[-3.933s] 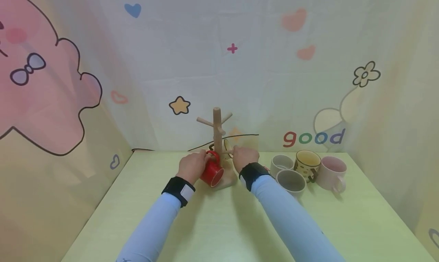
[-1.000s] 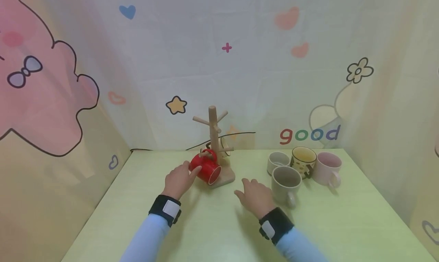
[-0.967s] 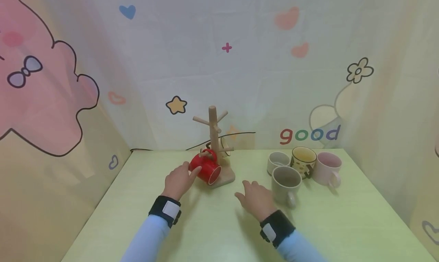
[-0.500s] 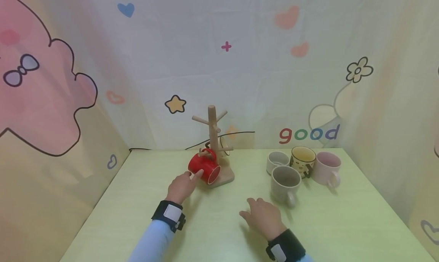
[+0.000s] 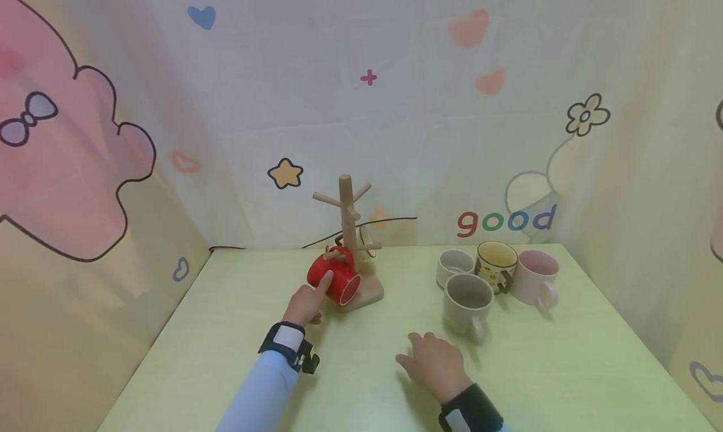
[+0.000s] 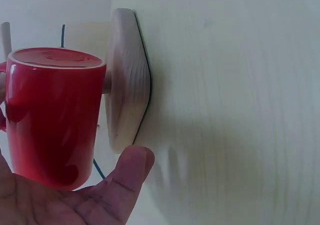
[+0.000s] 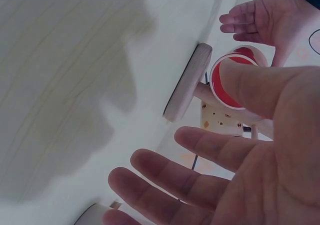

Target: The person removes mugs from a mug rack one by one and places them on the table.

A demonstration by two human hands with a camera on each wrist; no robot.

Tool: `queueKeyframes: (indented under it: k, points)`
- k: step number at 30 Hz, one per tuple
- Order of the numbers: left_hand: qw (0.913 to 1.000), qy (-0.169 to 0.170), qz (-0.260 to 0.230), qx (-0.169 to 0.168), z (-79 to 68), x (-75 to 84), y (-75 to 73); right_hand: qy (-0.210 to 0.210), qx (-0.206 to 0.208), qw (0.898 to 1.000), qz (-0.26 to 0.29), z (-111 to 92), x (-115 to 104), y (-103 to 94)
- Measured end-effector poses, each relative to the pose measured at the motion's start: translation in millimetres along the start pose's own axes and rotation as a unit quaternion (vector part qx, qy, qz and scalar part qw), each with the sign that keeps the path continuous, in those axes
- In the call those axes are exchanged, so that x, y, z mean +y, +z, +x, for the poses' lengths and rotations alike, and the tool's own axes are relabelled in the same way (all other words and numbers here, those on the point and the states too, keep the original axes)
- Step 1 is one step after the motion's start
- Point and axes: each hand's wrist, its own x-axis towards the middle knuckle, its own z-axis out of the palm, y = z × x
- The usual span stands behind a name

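A red mug (image 5: pixel 334 277) hangs tilted by its handle from a lower peg of the wooden mug tree (image 5: pixel 347 218). My left hand (image 5: pixel 305 304) is at the mug's near left side, one digit overlapping its body in the head view. In the right wrist view that left hand (image 7: pixel 272 22) shows fairly straight fingers beside the mug. The left wrist view has the mug (image 6: pixel 52 120) right above the palm. My right hand (image 5: pixel 437 366) hovers over the table nearer me, fingers spread and holding nothing. Behind the post, a cream patterned mug (image 5: pixel 367 240) hangs partly hidden.
On the right stand a grey mug (image 5: pixel 467 309), a small white cup (image 5: pixel 454 270), a yellow patterned mug (image 5: pixel 495 270) and a pink mug (image 5: pixel 533 280). A printed cloth (image 5: pixel 316 105) rises behind the pale table (image 5: pixel 237 294).
Earlier both hands were at the tree, the left gripping the red mug. The right has since drawn back towards me. The left let go and lately shifted right along the hanging mug.
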Motion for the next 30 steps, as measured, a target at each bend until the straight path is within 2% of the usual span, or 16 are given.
queueKeyframes:
  k: [5, 10, 18, 26, 30]
  points:
    - [0.9994, -0.016, -0.029, -0.011, 5.3, 3.2, 4.5, 0.004, 0.005, 1.000, 0.003, -1, 1, 1.5]
    - [0.9968, -0.009, -0.079, -0.005, 7.2, 6.8, 7.9, 0.003, 0.013, 1.000, 0.005, -3, 3, 1.4]
    - [0.9803, 0.000, -0.197, -0.017, 5.8, 11.1, 11.9, 0.008, 0.006, 1.000, 0.000, -3, 5, 0.2]
    - [0.9633, -0.005, -0.264, -0.050, 5.8, 13.6, 12.1, 0.000, 0.027, 1.000, -0.009, -3, 8, 3.0]
    - [0.9612, -0.008, -0.271, -0.049, 5.3, 14.4, 11.8, -0.003, 0.031, 0.999, -0.011, -3, 9, 4.0]
